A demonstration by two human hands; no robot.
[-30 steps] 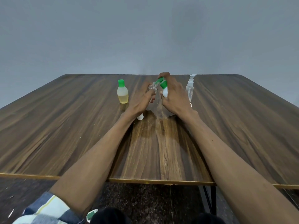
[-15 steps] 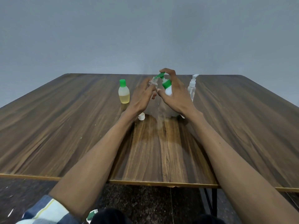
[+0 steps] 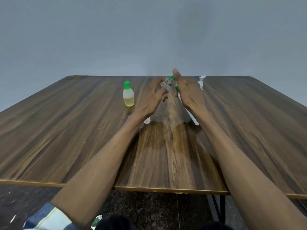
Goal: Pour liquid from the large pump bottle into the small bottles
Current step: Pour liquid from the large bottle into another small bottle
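My left hand holds a small clear bottle tilted, its open neck up against the green pump spout. My right hand grips the large pump bottle, with the thumb on top of the green pump head; the bottle's white body shows below my wrist, mostly hidden. A small bottle with a green cap, half full of yellow liquid, stands upright on the table to the left. A small white cap lies on the table under my left wrist.
A clear spray bottle with a white pump stands behind my right hand. The wooden table stretches wide on both sides; its front edge runs across the lower view. Dark floor below.
Both hands rose with the bottles; my right thumb lifted onto the pump head, and the small bottle's neck stays at the spout.
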